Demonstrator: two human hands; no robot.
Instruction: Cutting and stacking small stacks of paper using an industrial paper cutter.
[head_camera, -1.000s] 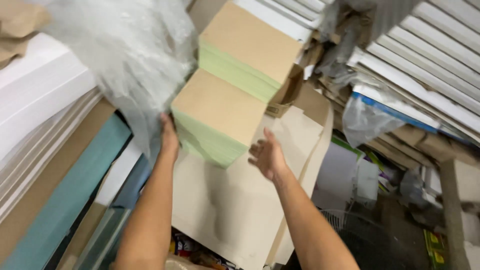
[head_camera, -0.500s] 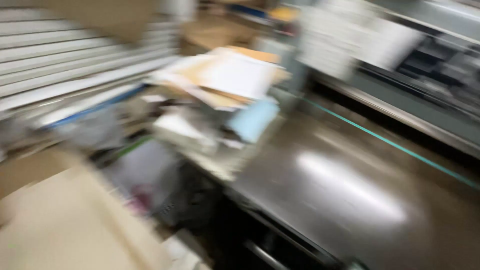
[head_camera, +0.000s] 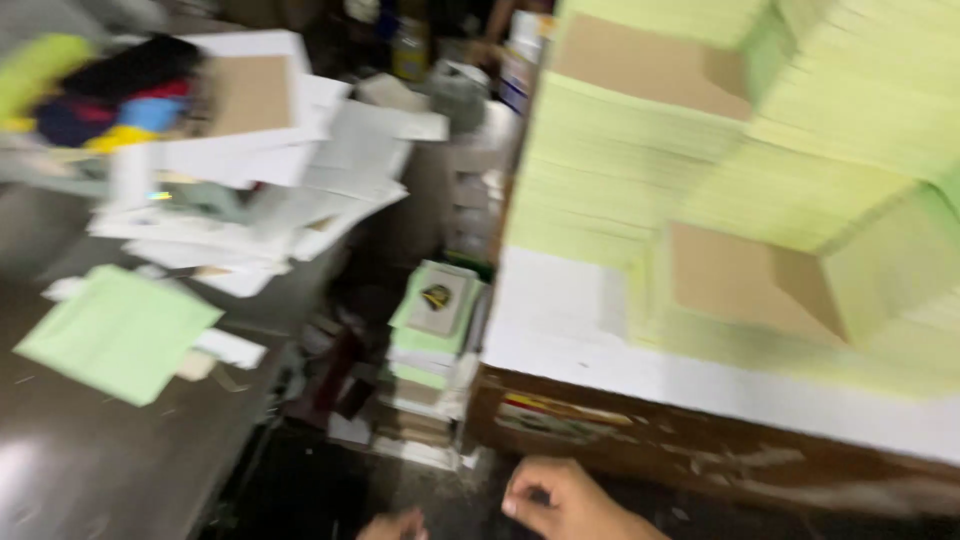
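Dim indoor light, heavy motion blur, faint tabletop glare.

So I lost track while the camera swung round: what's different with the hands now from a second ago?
A second ago both hands gripped a block of light green paper sheets faced with brown cardboard. Now the right hand and left hand are low in view, holding nothing, fingers curled. Similar stacks of cardboard-faced light green paper sit on the white-topped pallet.

Matt pale-green paper stacks (head_camera: 640, 180), brown cardboard covers (head_camera: 735, 280), glossy dark tabletop (head_camera: 90, 450)
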